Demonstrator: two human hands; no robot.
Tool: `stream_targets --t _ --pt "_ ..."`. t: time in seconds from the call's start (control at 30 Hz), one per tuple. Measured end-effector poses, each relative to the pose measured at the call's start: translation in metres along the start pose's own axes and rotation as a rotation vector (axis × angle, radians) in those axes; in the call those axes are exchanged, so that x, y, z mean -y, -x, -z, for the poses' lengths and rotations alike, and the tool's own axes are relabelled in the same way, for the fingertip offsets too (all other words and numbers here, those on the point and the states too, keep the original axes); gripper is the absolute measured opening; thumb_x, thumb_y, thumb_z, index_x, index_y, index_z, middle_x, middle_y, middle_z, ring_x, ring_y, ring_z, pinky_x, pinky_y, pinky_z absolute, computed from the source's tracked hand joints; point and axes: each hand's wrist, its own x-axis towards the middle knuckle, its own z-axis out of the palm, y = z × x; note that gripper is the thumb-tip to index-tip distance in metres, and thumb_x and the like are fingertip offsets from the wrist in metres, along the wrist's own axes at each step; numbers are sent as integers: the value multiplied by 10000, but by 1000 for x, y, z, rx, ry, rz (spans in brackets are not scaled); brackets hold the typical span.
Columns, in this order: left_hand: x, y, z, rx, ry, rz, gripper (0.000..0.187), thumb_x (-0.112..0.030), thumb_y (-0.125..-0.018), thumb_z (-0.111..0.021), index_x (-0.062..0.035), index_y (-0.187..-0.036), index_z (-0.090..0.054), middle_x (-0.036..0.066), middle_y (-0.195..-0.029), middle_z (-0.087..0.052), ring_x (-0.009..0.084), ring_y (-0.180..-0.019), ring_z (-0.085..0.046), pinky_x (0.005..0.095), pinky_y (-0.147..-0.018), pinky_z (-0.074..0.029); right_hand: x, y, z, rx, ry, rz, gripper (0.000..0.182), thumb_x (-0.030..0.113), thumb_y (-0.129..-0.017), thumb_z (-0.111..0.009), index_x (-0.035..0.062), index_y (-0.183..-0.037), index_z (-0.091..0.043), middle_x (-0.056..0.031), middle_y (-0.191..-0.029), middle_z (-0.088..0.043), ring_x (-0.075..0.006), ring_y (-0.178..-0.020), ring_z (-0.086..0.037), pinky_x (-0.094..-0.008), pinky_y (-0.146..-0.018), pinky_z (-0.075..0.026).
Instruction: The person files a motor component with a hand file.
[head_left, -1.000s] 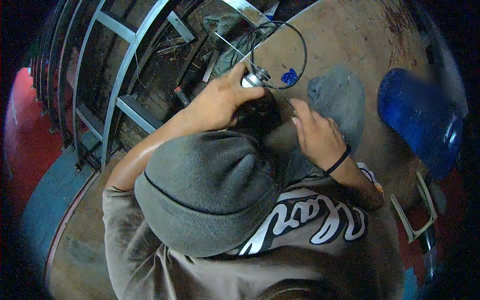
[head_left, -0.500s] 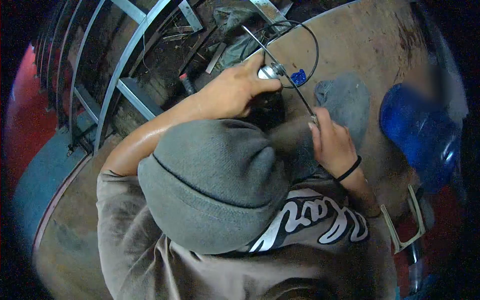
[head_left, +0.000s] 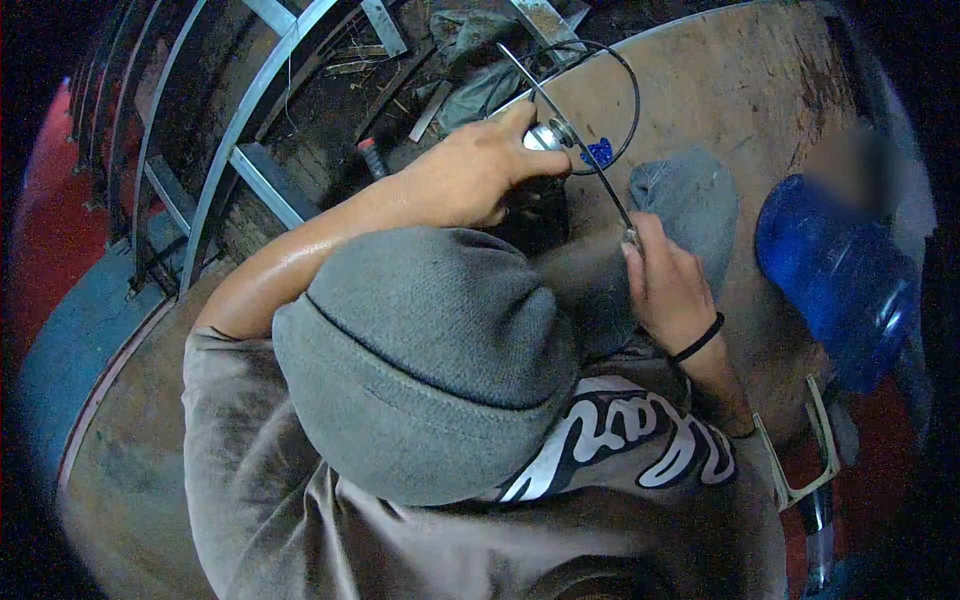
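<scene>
Two hands on it: left hand [head_left: 465,175] clenched round the metal cylinder [head_left: 545,136], right hand [head_left: 668,290] pinching the thin rod [head_left: 590,172], which slants past the cylinder toward me.

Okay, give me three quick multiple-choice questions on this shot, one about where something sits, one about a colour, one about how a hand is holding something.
1. Where is the big blue plastic water bottle?
A. right of the right hand
B. left of the grey metal frame
C. on the beanie

2. What colour is the knitted beanie?
A. red
B. grey
C. white

3. What is the right hand doing?
A. lying flat and empty
B. gripping the bottle
C. pinching the thin metal rod

Answers: 1 A, it lies at the picture's right edge; 2 B, plainly grey; 3 C, fingers close on the rod's lower end.
</scene>
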Motion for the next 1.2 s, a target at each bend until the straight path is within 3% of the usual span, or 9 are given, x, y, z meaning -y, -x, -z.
stream_targets --t 0.07,0.4,0.47,0.6,0.8,0.87,0.93,1.07,1.2 --pt "2 0 -4 -94 14 -47 622 35 -540 -669 -135 -1127 -552 225 -1165 -436 446 -993 -539 464 -849 -476 1 0 2 -1 5 -1 216 138 -924 -512 69 -1123 -460 -234 -898 -630 -455 -798 -603 -534 -666 -483" --pt "-1 0 0 -59 5 -29 632 24 -521 -687 -136 -1118 -554 223 -1170 -427 454 -1009 -528 472 -866 -467 2 1 5 23 2 -1 255 106 -912 -512 57 -1157 -459 -237 -915 -632 -453 -809 -606 -530 -675 -488" --pt "-2 1 2 -27 -34 -16 674 17 -564 -687 -182 -1195 -558 213 -1135 -457 395 -1090 -514 418 -889 -485 4 1 5 20 15 2 266 98 -910 -513 54 -1167 -459 -234 -916 -634 -450 -811 -608 -528 -679 -490" --pt "-1 0 2 -35 -20 -30 685 31 -570 -675 -189 -1208 -557 213 -1133 -461 397 -1089 -514 418 -889 -485 3 0 5 40 1 -21 277 99 -907 -514 53 -1175 -458 -235 -919 -634 -450 -813 -609 -530 -689 -490" --pt "-2 0 1 -43 1 -4 652 44 -578 -659 -179 -1184 -573 210 -1132 -463 402 -1089 -514 421 -891 -484 -3 0 13 116 -85 -14 279 116 -923 -506 52 -1189 -454 -246 -921 -626 -463 -827 -598 -531 -698 -475" --pt "1 0 -2 -96 22 -70 672 35 -494 -685 -135 -1130 -555 220 -1196 -429 444 -1043 -527 455 -872 -481 -8 0 19 156 -131 -16 276 124 -931 -500 51 -1192 -452 -249 -923 -623 -467 -834 -595 -532 -703 -470" --pt "1 0 -1 -78 25 -60 660 32 -499 -683 -131 -1126 -556 223 -1206 -426 445 -1048 -525 454 -880 -478 -12 -1 23 174 -258 62 272 132 -939 -496 62 -1198 -450 -256 -932 -617 -473 -847 -586 -535 -712 -460" --pt "0 0 -2 -1 20 4 635 19 -511 -686 -128 -1116 -562 232 -1232 -421 448 -1067 -518 450 -905 -466 -10 2 25 202 -232 -1 273 118 -931 -511 69 -1192 -452 -258 -918 -616 -476 -851 -584 -544 -712 -452" --pt "-1 -1 -7 -56 6 -34 639 11 -502 -698 -133 -1112 -569 234 -1225 -428 446 -1076 -517 437 -918 -460 -1 -2 20 184 -244 -12 265 105 -926 -511 62 -1181 -454 -267 -883 -615 -486 -854 -573 -554 -705 -443"
